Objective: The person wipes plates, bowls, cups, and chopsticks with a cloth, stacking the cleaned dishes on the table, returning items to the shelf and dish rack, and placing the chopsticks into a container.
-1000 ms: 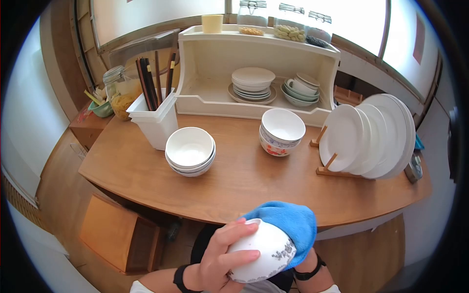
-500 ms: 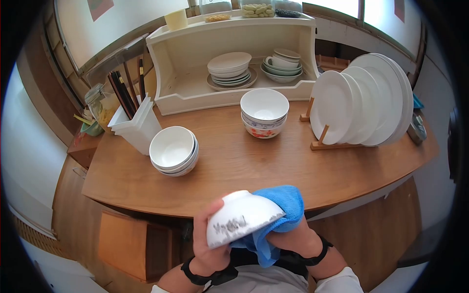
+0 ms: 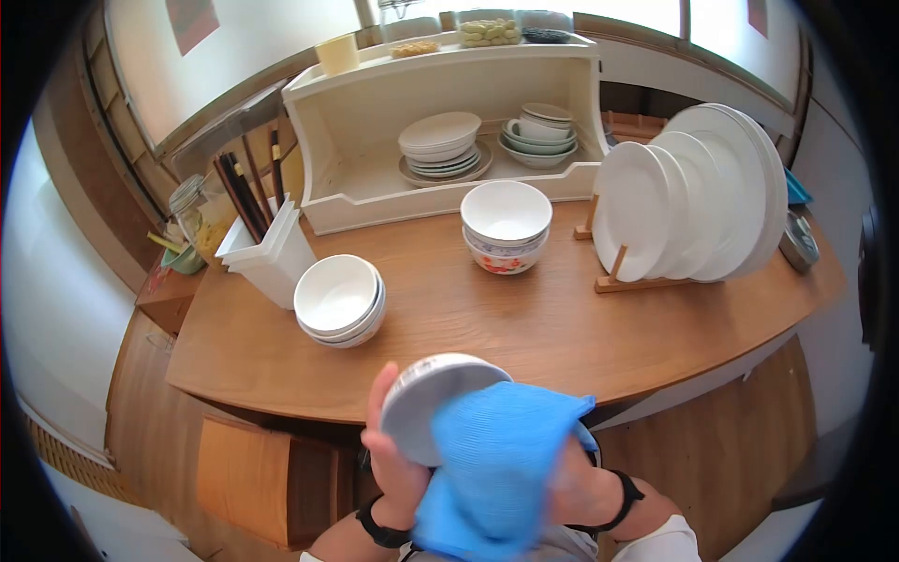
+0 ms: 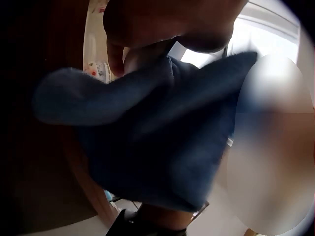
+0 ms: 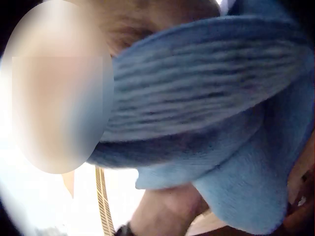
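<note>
In the head view my left hand (image 3: pixel 398 473) grips a white bowl (image 3: pixel 417 403) by its left side; the bowl is tilted with its inside toward me. A blue cloth (image 3: pixel 506 450) covers the bowl's right part and hangs below it. My right hand (image 3: pixel 576 487), blurred, holds the cloth at its right side, the fingers partly hidden by it. The cloth (image 4: pixel 157 132) fills much of the left wrist view, and the cloth (image 5: pixel 197 98) also fills much of the right wrist view.
On the wooden table (image 3: pixel 449 328) stand a stack of white bowls (image 3: pixel 337 295), another bowl stack (image 3: pixel 506 215), a rack of plates (image 3: pixel 646 215) and a white holder with chopsticks (image 3: pixel 276 262). Behind them is a cream shelf (image 3: pixel 351 136) with dishes and jars.
The bowl has turned from showing its patterned outside to showing its inside. The cloth has moved from behind the bowl to its front, spread wider. The head view has shifted.
</note>
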{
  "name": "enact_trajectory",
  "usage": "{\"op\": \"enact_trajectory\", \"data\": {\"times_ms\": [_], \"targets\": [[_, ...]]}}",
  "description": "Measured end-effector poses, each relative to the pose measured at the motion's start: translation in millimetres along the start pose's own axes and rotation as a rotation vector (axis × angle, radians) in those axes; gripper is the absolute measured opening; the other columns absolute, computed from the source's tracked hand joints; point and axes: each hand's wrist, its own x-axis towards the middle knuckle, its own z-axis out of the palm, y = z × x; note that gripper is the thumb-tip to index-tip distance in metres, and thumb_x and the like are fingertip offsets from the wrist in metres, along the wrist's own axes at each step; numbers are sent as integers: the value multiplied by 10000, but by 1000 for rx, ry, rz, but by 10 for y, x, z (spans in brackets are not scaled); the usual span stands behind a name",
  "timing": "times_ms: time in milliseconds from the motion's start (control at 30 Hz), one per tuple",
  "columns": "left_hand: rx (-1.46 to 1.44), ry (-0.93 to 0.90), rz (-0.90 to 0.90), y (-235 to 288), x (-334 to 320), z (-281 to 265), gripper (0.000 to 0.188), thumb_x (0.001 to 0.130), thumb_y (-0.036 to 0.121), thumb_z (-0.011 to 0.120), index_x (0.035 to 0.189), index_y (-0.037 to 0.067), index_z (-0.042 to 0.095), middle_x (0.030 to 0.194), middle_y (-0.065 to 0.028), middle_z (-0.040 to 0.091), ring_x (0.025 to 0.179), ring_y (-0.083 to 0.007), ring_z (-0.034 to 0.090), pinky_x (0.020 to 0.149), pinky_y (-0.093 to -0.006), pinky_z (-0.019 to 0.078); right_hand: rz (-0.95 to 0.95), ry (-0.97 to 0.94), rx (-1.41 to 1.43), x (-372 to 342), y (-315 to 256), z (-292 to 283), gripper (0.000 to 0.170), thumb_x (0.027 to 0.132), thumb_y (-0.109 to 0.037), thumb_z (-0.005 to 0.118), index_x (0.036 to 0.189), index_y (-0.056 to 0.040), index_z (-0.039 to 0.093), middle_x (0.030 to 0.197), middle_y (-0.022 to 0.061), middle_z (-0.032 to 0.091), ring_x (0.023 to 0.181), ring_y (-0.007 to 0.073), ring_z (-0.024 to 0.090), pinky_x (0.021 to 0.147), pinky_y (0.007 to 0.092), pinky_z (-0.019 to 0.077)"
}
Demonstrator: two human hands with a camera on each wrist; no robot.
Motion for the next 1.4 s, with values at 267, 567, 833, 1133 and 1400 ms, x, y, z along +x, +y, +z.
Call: {"op": "enact_trajectory", "data": {"times_ms": [267,567,833,1133,1400], "targets": [[778,-337,576,63,-132,-165,682,921,557,491,1307,0,420,1232,-274,437,1067,-317,519,903,-405,420,-249,-65,287,297,94,76,326,802,-187,627,1108,-75,614,1159,168,587,1077,354,545,936,417,434],[709,-280,484,61,-49,-52,655,956,496,446,1325,-41,388,1281,-272,433,1120,-324,501,965,-420,390,-221,236,-160,191,101,292,371,826,-154,607,1178,-39,579,1209,175,582,1106,353,564,971,434,441],[771,-377,375,259,319,5,642,979,501,385,1277,-64,447,1251,-217,516,1132,-295,524,946,-375,424,-117,-541,210,125,26,-423,311,807,-198,628,1068,-33,592,986,180,618,910,365,589,795,396,483],[315,-164,20,609,1750,773,402,975,301,492,1258,16,483,1186,-108,569,1105,-209,556,918,-365,470,49,552,229,-426,605,-875,300,744,-56,730,1034,-52,652,1043,126,670,955,277,646,867,394,508],[603,-121,-258,208,2624,979,335,935,188,527,1216,8,528,1162,-111,590,1063,-236,586,895,-360,479,23,561,246,-501,720,-910,342,703,-65,765,1025,-45,651,1016,118,677,950,246,649,864,377,503]]}}
